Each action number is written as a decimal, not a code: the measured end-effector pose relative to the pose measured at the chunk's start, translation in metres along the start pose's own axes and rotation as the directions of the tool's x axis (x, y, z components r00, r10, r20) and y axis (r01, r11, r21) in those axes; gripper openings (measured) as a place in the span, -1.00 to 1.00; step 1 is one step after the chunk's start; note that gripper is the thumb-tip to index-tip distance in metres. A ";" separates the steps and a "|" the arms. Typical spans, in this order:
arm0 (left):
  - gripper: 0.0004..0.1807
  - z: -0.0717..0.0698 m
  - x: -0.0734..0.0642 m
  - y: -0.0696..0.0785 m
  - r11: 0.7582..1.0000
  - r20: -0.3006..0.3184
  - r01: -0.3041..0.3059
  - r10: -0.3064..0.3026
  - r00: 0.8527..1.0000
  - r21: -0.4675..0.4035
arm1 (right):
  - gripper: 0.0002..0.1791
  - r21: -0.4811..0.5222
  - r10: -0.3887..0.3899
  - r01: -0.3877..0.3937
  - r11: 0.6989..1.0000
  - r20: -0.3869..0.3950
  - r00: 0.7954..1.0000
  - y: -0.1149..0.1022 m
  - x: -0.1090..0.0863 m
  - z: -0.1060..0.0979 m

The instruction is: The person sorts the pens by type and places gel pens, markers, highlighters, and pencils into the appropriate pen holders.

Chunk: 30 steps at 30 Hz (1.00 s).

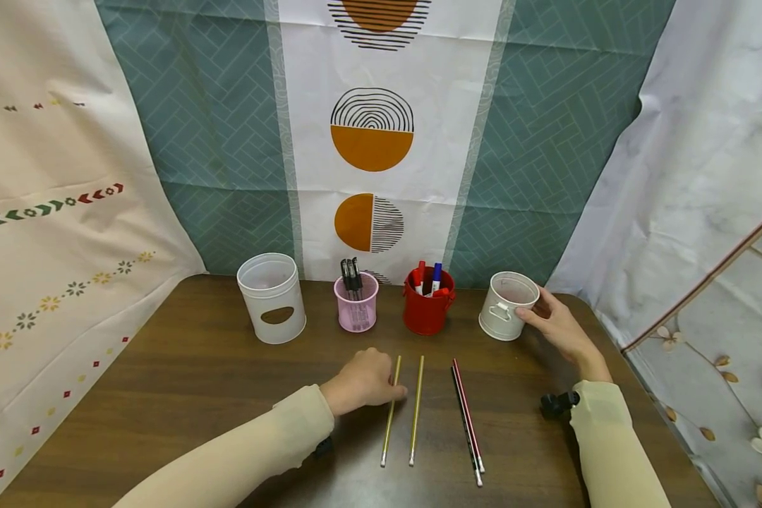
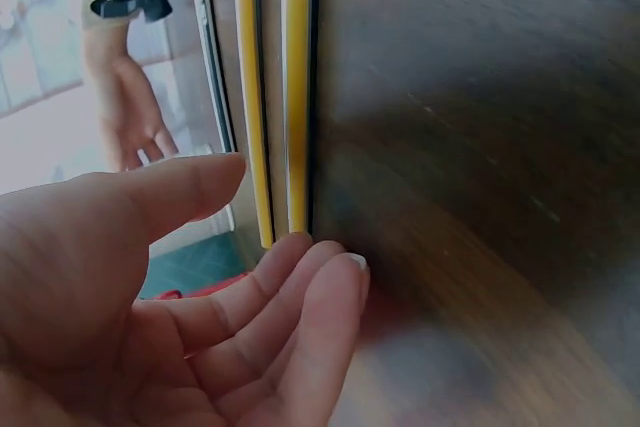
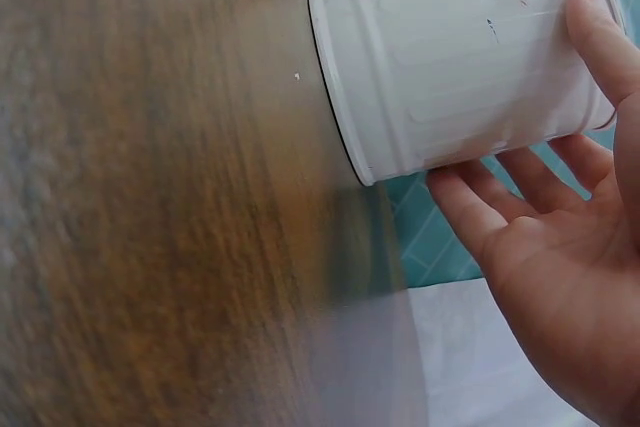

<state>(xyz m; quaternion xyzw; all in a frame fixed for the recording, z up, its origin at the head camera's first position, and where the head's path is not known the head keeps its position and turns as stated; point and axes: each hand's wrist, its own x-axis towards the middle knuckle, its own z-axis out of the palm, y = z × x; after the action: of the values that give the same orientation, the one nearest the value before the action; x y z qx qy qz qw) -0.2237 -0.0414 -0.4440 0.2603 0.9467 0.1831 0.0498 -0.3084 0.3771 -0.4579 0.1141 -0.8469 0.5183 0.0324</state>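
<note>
My left hand [image 1: 365,379] reaches over the left one of two yellow pencils [image 1: 389,430], its fingertips right by the shaft. In the left wrist view, thumb and loosely bent fingers [image 2: 335,297] stand apart with nothing pinched between them. The other yellow pencil [image 1: 417,413] lies just to the right. At the back right, a small white metal bucket [image 1: 502,314] stands on the table, and my right hand [image 1: 557,328] grips its right side. The right thumb lies on the bucket's wall near the rim; the other fingers reach round behind it.
A red-striped pencil [image 1: 468,416] and a black pencil [image 1: 465,427] lie together right of centre. Along the back stand a large white container [image 1: 273,296], a pink cup [image 1: 355,317] of black pens, and a red bucket [image 1: 424,314] with markers. Patterned cloth [image 1: 228,141] hangs behind.
</note>
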 end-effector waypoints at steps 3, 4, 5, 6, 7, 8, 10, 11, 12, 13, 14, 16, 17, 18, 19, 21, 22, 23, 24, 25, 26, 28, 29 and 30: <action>-0.43 0.008 0.006 0.000 0.998 0.000 0.014 -0.014 1.000 0.066 | -0.15 0.004 -0.002 0.002 1.000 0.001 1.000 -0.001 0.001 0.001; -0.46 0.002 0.004 0.008 0.996 0.027 0.044 -0.046 0.999 0.078 | -0.15 0.004 -0.002 0.002 1.000 0.001 1.000 -0.001 0.001 0.001; -0.46 0.003 0.005 0.009 0.995 0.030 0.052 -0.054 0.998 0.087 | -0.16 0.006 -0.001 0.001 1.000 0.002 1.000 -0.001 0.000 0.001; -0.47 0.003 0.005 0.010 0.994 0.029 0.052 -0.055 0.998 0.096 | -0.15 0.008 0.000 0.000 1.000 0.003 1.000 -0.001 0.000 0.001; -0.47 0.003 0.005 0.011 0.993 0.027 0.054 -0.057 0.998 0.104 | -0.15 0.010 0.002 -0.002 1.000 0.003 1.000 -0.001 0.000 0.001; -0.48 -0.003 0.002 0.017 0.993 0.030 0.061 -0.065 0.997 0.098 | -0.15 0.014 0.004 -0.004 1.000 0.004 1.000 -0.001 -0.001 0.000; -0.47 -0.003 0.003 0.017 0.993 0.020 0.060 -0.063 0.998 0.102 | -0.15 0.017 0.004 -0.004 1.000 0.004 1.000 0.000 -0.002 0.000; -0.48 -0.002 0.004 0.016 0.993 0.022 0.062 -0.064 0.998 0.101 | -0.16 0.020 0.004 -0.004 1.000 0.004 1.000 0.000 -0.002 0.000; -0.49 -0.002 0.005 0.015 0.994 0.022 0.067 -0.069 0.997 0.092 | -0.16 0.023 0.003 -0.003 1.000 0.004 1.000 0.000 -0.002 -0.001; -0.50 0.000 0.007 0.012 0.994 0.023 0.072 -0.074 0.997 0.083 | -0.16 0.024 0.001 -0.001 1.000 0.002 1.000 0.000 -0.003 -0.001; -0.51 0.003 0.010 0.008 0.994 0.025 0.075 -0.077 0.997 0.073 | -0.16 0.026 -0.001 0.001 1.000 0.002 1.000 0.000 -0.003 -0.001; -0.54 0.015 0.020 -0.004 0.994 0.034 0.084 -0.087 0.996 0.073 | -0.17 0.026 -0.003 0.003 1.000 0.001 1.000 -0.001 -0.003 0.000; -0.55 0.022 0.025 -0.012 0.993 0.046 0.098 -0.101 0.994 0.061 | -0.17 0.027 -0.006 0.005 1.000 0.001 1.000 -0.001 -0.004 0.000; -0.56 0.030 0.031 -0.020 0.993 0.050 0.109 -0.112 0.993 0.047 | -0.17 0.027 -0.008 0.008 1.000 0.000 1.000 -0.001 -0.004 0.000; -0.56 0.038 0.036 -0.028 0.992 0.058 0.118 -0.120 0.991 0.034 | -0.18 0.027 -0.010 0.010 1.000 0.001 1.000 -0.001 -0.004 0.001; -0.57 0.052 0.046 -0.042 0.992 0.060 0.129 -0.129 0.990 0.006 | -0.18 0.027 -0.011 0.011 1.000 0.001 1.000 -0.002 -0.004 0.001; -0.57 0.055 0.048 -0.046 0.991 0.060 0.135 -0.133 0.989 -0.021 | -0.18 0.027 -0.012 0.012 1.000 0.001 1.000 -0.002 -0.004 0.002; -0.59 0.058 0.050 -0.051 0.991 0.047 0.123 -0.120 0.992 -0.052 | -0.18 0.028 -0.013 0.013 1.000 0.001 1.000 -0.002 -0.003 0.002; -0.60 0.055 0.049 -0.050 0.991 0.032 0.108 -0.106 0.994 -0.073 | -0.18 0.027 -0.013 0.013 1.000 0.002 1.000 -0.002 -0.003 0.002; -0.61 0.050 0.046 -0.048 0.991 0.017 0.093 -0.092 0.996 -0.099 | -0.18 0.027 -0.013 0.012 1.000 0.004 1.000 -0.002 -0.003 0.003; -0.65 0.045 0.043 -0.046 0.992 -0.015 0.063 -0.065 0.998 -0.113 | -0.18 0.027 -0.013 0.013 1.000 0.004 1.000 -0.003 -0.003 0.003; -0.72 0.028 0.035 -0.036 0.988 -0.053 0.016 -0.025 0.998 -0.156 | -0.18 0.027 -0.016 0.016 0.999 0.004 1.000 -0.003 -0.002 0.003; -0.74 0.018 0.031 -0.030 0.984 -0.074 -0.008 -0.005 0.997 -0.177 | -0.18 0.029 -0.019 0.019 0.999 0.004 1.000 -0.003 -0.002 0.003; -0.77 0.008 0.026 -0.023 0.981 -0.094 -0.025 0.007 0.996 -0.193 | -0.18 0.031 -0.024 0.023 0.999 0.003 1.000 -0.003 -0.002 0.004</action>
<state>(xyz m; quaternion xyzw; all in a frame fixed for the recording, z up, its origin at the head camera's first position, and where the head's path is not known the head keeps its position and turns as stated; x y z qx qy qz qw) -0.2555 -0.0440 -0.4597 0.2533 0.9235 0.2867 0.0295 -0.3057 0.3731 -0.4575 0.1255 -0.8374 0.5308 0.0351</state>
